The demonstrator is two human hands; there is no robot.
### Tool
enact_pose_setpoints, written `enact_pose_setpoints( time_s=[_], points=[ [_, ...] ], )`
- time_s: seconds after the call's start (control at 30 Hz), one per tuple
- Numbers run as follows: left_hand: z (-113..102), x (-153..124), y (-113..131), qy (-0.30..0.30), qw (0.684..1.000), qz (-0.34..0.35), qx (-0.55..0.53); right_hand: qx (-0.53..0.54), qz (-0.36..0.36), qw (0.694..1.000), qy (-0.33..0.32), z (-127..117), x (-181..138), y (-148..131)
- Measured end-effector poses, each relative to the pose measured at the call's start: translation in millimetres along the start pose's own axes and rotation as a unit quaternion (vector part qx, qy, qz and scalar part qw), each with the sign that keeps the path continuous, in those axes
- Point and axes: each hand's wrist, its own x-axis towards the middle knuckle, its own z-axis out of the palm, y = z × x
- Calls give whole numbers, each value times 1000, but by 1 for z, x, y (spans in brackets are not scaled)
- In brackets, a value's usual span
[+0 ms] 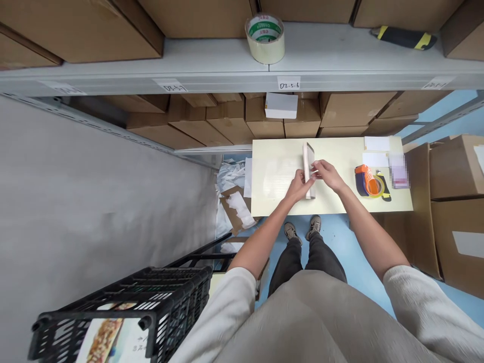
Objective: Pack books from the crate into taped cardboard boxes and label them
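A thin, pale flat box (306,159) stands on edge above the cream tabletop (276,176). My left hand (299,186) is closed around its lower part, thumb on the right face. On the box's right side is my right hand (325,173), its fingers bent and close together near that face. Whether those fingertips pinch anything is too small to make out. To the right lie an orange and dark-blue tape dispenser (366,181) and a black-and-yellow utility knife (385,188), with white cards (376,144) behind them.
A shelf (212,53) above carries cartons, a tape roll (264,39) and another utility knife (406,38). Large cartons (457,217) stand at the right. A black plastic crate (181,287) is at lower left; scrap paper and cardboard (236,206) lie left of the table.
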Motion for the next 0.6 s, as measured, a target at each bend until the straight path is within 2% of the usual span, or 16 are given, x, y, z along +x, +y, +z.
enact_pose_setpoints(
  time_s=[0.07,0.1,0.2,0.3,0.47,0.6],
  points=[
    [-14,1,-7,36,999,-15,16,24,-1,999,-23,8,1,8],
    [-21,3,-12,60,998,-19,23,19,1,1000,-15,10,2,14],
    [-37,10,-25,114,992,-35,29,-46,30,996,73,11,4,41],
    [-47,19,-38,116,990,-85,-1,-106,83,982,135,8,4,69],
    [-49,26,-51,161,976,-135,60,-104,131,980,107,9,1,91],
    [-45,22,-55,135,972,-128,142,-114,120,979,117,8,0,92]
  ],
)
